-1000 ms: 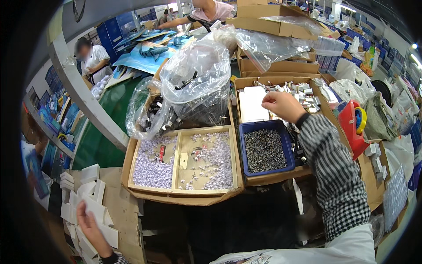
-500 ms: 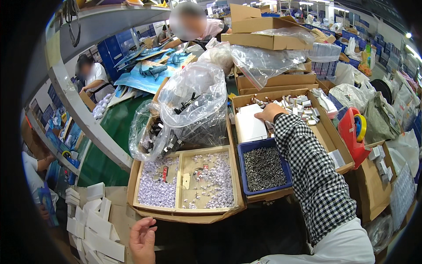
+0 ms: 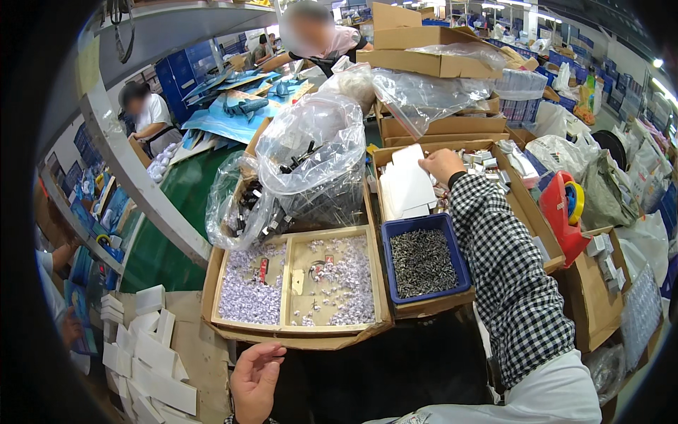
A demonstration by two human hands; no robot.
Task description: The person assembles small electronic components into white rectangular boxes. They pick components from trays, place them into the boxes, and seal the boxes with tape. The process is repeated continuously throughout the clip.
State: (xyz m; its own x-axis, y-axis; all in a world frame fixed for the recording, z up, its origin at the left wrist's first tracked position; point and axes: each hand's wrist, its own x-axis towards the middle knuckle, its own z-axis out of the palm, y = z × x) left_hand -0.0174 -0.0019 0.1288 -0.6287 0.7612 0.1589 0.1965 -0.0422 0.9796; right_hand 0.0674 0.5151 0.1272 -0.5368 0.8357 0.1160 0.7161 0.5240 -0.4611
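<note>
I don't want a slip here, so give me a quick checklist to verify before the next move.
1. Right hand at the edge of the flat white pieces: ok.
2. Only one piece pinched: cannot tell; the grip is too small to make out.
3. Left hand free: ok, no object visible in it.
4. Blue bin upright, small metal parts inside: ok.
5. Checked sleeve well clear of the bin: not ok; it runs close along the right side.

The red plastic tape dispenser has a crumpled grey-green bag to its right, a translucent bubbled sheet front-right, and a grey metal post well to its left.
</note>
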